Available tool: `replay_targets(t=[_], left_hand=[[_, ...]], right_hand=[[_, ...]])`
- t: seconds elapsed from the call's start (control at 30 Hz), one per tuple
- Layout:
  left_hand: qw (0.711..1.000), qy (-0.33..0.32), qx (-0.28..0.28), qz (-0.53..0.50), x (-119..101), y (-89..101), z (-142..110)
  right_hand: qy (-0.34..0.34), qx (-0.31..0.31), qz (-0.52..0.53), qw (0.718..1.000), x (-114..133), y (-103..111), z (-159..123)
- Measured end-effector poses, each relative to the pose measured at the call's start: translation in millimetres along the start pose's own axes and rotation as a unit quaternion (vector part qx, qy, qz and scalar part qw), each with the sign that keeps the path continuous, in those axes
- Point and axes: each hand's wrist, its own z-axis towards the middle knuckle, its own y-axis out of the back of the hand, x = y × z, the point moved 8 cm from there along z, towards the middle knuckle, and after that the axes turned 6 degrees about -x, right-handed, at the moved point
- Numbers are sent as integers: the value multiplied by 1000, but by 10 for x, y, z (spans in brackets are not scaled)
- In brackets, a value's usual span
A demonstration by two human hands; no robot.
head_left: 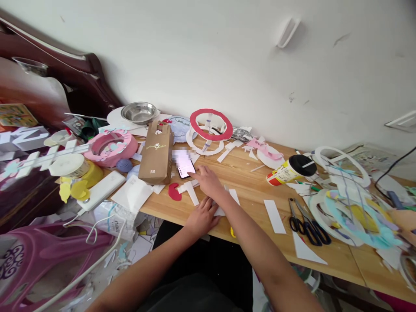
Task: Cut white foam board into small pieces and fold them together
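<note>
My right hand [208, 181] reaches forward over the wooden table [253, 186], its index finger stretched out and touching the lit screen of a phone [185, 166] that leans against a brown paper bag [156, 152]. My left hand [202, 216] lies flat near the table's front edge, fingers pressing on a white paper piece [224, 203]. White paper strips [191, 190] and a red cut-out [174, 192] lie just left of both hands.
Scissors [305, 223] and a white strip [274, 216] lie to the right, with a tipped yellow cup [289, 170] behind. A red-and-white ring [210, 126] stands by the wall. A pink ring [110, 147], steel bowl [139, 112] and power bank [101, 190] crowd the left; paper rings [351, 208] the right.
</note>
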Motion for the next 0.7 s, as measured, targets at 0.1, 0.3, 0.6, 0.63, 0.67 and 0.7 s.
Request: replay_targets(t=[0.1, 0.3, 0.6, 0.63, 0.67, 0.7], left_hand=[[1000, 4, 4, -1, 10, -23, -7], [1000, -2, 6, -9, -7, -17, -5], [1000, -7, 0, -2, 6, -61, -1], [1000, -8, -1, -3, 5, -57, 0], [1000, -9, -2, -4, 4, -52, 0], [1000, -9, -2, -4, 3, -47, 0]], right_hand=[[7, 0, 31, 1000, 16, -33, 43], [-183, -83, 282, 938, -389, -202, 213], [-260, -55, 347, 899, -565, -760, 516], [-263, -56, 345, 899, -572, -761, 513], [-267, -58, 340, 900, -579, -751, 507], [-271, -62, 332, 901, -586, -731, 502]])
